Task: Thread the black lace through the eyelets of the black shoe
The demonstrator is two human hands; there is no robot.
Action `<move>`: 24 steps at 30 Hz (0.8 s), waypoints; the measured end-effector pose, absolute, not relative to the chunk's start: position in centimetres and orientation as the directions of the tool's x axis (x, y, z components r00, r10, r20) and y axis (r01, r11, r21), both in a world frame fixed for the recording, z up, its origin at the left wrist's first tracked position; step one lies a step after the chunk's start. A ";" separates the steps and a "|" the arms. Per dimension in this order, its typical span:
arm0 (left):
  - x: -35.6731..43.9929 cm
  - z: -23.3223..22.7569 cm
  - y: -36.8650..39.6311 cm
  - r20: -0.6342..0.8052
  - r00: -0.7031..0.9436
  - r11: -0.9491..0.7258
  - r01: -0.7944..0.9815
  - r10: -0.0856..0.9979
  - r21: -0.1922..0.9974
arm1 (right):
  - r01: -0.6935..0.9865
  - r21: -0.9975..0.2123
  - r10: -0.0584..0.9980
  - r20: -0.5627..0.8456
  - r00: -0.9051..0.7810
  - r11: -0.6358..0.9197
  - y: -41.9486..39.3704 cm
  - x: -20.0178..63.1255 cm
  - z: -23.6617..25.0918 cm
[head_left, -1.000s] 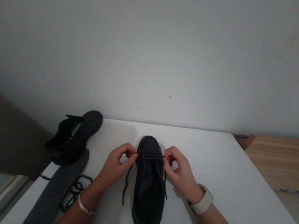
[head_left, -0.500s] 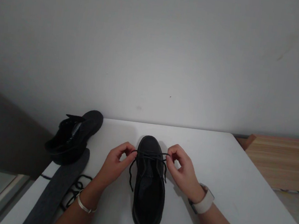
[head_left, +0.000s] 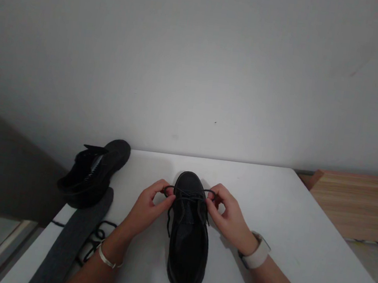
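Note:
A black lace-up shoe (head_left: 187, 256) lies upright on the white table, its toe pointing away from me. Across its front runs a black shoelace (head_left: 189, 198), with a loop sticking out on either side. At the shoe's left edge, my left hand (head_left: 152, 201) pinches one loop between thumb and forefinger. My right hand (head_left: 225, 210) is closed on the opposite loop at the right edge. One loose lace end hangs down the shoe's left side; another shows partly beneath my right fingers.
On the left, a second black shoe (head_left: 89, 180) leans at the table's (head_left: 288, 227) edge beside a dark grey insole-like strip (head_left: 74, 233). A loose black lace (head_left: 94, 241) lies near my left forearm. Behind stands a pale wall (head_left: 198, 69); a wooden surface (head_left: 360, 206) is at right.
Both hands have moved slightly inward toward the shoe. The lace loops at its sides now bulge wider and rounder. The shoe has stayed in place.

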State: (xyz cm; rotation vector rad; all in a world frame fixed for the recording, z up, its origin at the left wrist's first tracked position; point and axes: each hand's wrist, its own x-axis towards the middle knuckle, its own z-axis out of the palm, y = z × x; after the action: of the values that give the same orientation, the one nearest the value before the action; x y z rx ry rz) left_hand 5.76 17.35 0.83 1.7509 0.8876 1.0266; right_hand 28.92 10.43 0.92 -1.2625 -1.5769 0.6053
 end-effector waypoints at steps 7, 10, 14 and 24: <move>5.4 1.0 17.7 0.273 0.270 -0.304 0.082 0.924 0.949 | 0.414 -0.843 0.887 0.436 0.153 0.343 10.4 29.3 0.8; 5.6 1.3 17.5 0.236 0.341 -0.282 0.092 0.910 0.955 | 0.429 -0.837 0.913 0.403 0.065 0.339 10.4 29.2 1.0; 5.4 1.0 17.7 0.246 0.261 -0.270 0.061 0.933 0.961 | 0.456 -0.818 0.889 0.444 0.111 0.351 10.5 29.4 1.2; 4.4 -0.5 18.7 0.247 -0.058 -0.253 -0.127 0.967 0.959 | 0.436 -0.818 0.798 0.525 0.296 0.376 10.6 29.7 1.3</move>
State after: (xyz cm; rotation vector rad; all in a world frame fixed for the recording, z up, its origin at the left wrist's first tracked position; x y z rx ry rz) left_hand 4.42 18.66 -0.45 1.2685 1.0079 1.4847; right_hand 29.69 10.62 1.27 -1.2465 -1.3304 0.3503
